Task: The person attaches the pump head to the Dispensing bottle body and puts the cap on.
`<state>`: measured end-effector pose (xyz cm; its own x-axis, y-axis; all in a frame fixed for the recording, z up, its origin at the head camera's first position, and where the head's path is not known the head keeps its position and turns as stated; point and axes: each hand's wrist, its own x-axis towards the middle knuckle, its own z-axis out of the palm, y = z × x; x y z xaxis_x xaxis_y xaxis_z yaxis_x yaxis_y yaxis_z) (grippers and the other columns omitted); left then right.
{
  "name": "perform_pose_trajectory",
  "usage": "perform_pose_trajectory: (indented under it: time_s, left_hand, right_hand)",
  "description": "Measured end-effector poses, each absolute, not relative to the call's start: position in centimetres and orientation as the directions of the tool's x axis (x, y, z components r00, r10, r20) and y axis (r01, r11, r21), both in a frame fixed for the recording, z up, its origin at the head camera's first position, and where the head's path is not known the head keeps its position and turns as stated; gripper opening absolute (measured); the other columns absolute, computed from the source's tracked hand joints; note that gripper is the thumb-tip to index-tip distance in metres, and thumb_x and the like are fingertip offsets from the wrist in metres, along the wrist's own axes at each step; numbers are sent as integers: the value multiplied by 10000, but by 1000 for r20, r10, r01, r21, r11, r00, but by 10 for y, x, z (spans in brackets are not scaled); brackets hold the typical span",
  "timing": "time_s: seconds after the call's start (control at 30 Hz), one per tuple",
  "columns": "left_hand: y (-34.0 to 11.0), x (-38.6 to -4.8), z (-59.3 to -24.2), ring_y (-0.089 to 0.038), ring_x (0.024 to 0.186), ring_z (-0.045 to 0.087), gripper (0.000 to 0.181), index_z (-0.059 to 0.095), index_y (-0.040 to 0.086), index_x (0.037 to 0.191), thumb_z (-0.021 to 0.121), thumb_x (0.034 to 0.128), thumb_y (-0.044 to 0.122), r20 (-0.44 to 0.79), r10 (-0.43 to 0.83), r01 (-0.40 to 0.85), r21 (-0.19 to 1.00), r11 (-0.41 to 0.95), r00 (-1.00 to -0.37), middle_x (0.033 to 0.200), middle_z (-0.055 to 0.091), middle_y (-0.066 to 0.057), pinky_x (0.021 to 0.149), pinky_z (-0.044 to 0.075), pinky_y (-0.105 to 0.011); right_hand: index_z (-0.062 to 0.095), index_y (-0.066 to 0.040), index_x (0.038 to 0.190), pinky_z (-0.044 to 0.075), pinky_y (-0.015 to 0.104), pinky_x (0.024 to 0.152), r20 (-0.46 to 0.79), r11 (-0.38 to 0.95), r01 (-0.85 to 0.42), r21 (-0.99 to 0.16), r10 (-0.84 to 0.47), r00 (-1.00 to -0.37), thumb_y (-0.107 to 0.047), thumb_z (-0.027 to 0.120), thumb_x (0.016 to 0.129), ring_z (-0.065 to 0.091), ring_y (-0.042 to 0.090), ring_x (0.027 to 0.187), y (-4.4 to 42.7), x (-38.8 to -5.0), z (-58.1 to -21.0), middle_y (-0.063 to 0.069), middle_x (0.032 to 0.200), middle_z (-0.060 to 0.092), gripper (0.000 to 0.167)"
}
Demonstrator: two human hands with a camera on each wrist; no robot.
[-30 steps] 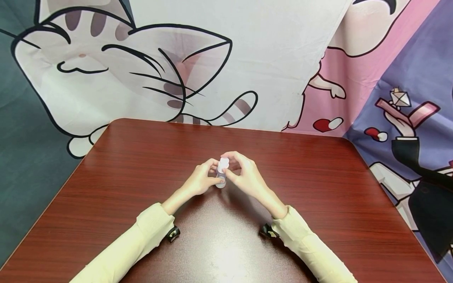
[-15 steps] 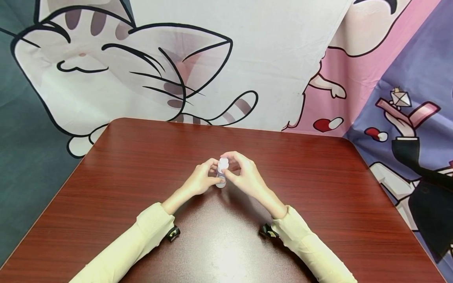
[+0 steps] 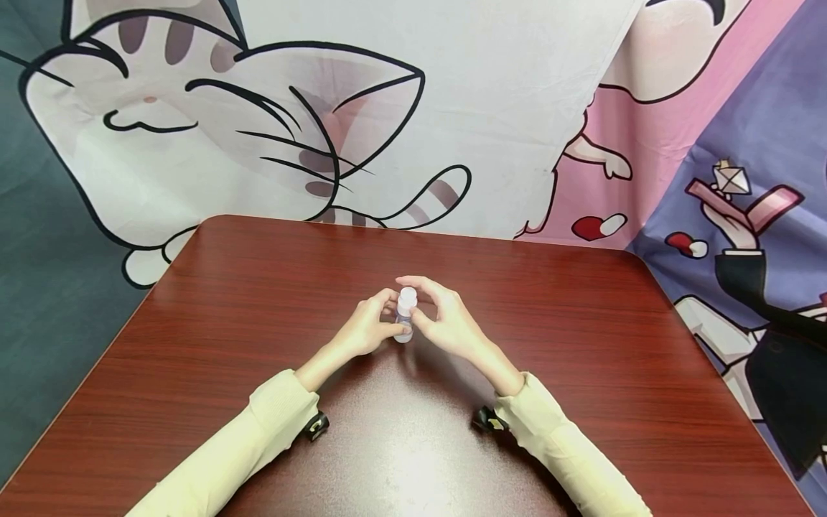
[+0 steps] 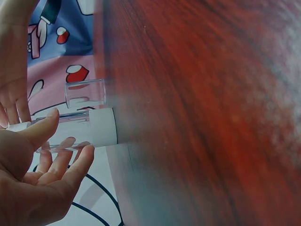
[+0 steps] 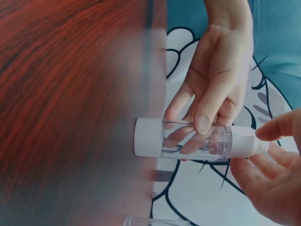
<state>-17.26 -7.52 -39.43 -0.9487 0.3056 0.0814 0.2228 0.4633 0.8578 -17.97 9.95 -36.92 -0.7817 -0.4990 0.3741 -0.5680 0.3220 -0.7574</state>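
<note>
A small clear bottle with a white base and a white top (image 3: 405,310) stands upright on the table in the head view. The left hand (image 3: 365,327) grips its clear body, thumb on the near side and fingers behind, as the right wrist view shows the bottle (image 5: 190,141) too. Around the white top, the right hand (image 3: 449,319) has its fingers curled, with fingertips at either side of it. Beyond the bottle in the left wrist view stands a clear, empty-looking cap (image 4: 87,94); the right hand hides it in the head view.
The reddish-brown wooden table (image 3: 271,287) stretches out on all sides of the hands. Behind it hangs a cloth (image 3: 504,115) printed with cartoon figures. Black devices (image 3: 316,425) are worn at both wrists.
The right hand's fingers have shifted slightly left around the white top, and its thumb has moved a little to the right. The left hand and the bottle stay in place.
</note>
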Motion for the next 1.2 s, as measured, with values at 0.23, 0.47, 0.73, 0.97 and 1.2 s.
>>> perform_pose_trajectory:
  time_s: [0.23,0.47,0.73,0.97,1.2]
  left_hand:
    - [-75,-173,-395,-295,1052,656,416,556,-10,1160,749,807,97,73,307,216,861,461,-949,1116,673,-159,935,506,-451]
    - [-75,-173,-395,-300,1030,662,402,560,-12,1137,755,798,78,89,301,225,863,453,-949,1100,674,-163,920,514,-449]
    - [-75,-174,-397,-297,1043,660,412,556,-6,1151,754,800,79,84,304,220,868,445,-949,1103,676,-159,932,510,-443]
    - [-74,-174,-397,-297,1054,658,408,556,0,1147,755,801,89,80,305,218,866,450,-949,1103,683,-158,943,505,-444]
    - [-76,-174,-397,-302,1061,655,393,554,-8,1127,755,803,87,92,309,235,852,467,-947,1116,670,-163,939,514,-419]
  right_hand:
    - [569,63,1228,525,471,924,354,358,-563,-745,-504,-788,88,592,839,668,365,1028,96,-165,-349,231,1205,630,390]
    - [587,-28,1236,549,335,901,385,359,-596,-718,-508,-770,15,633,856,686,239,1006,103,-179,-370,124,1142,679,385]
    - [601,-66,1191,569,280,817,384,403,-583,-705,-474,-792,-32,688,846,687,187,922,103,-181,-371,83,1046,699,358]
    - [623,-85,1158,548,349,873,366,478,-548,-686,-425,-828,-76,732,815,669,180,959,100,-183,-369,59,1060,698,360]
    - [622,-94,1192,483,365,968,416,507,-600,-618,-436,-798,-182,769,809,611,170,1122,94,-182,-370,43,1173,668,418]
